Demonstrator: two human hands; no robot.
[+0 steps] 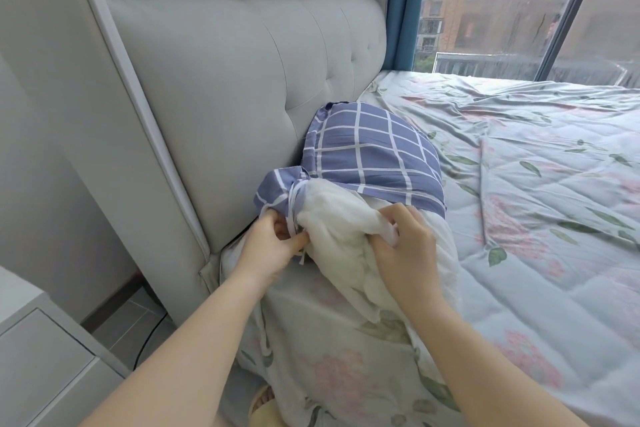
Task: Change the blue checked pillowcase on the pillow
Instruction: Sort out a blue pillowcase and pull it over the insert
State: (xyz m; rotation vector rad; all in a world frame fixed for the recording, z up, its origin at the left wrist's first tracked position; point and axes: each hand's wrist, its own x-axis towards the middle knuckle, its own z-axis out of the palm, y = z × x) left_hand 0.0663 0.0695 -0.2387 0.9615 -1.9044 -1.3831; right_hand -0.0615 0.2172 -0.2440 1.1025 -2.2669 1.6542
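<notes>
My left hand (273,248) pinches the bunched open edge of the blue checked pillowcase (374,149), and my right hand (403,243) clutches the bare white pillow (336,229) poking out of it. Farther off, the case covers the pillow's end against the grey headboard (225,80).

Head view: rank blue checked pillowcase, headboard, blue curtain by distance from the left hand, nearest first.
1. Blue checked pillowcase: the left hand pinches its bunched edge.
2. Headboard: just behind the hand, to the left.
3. Blue curtain: far corner, past the headboard's end.
</notes>
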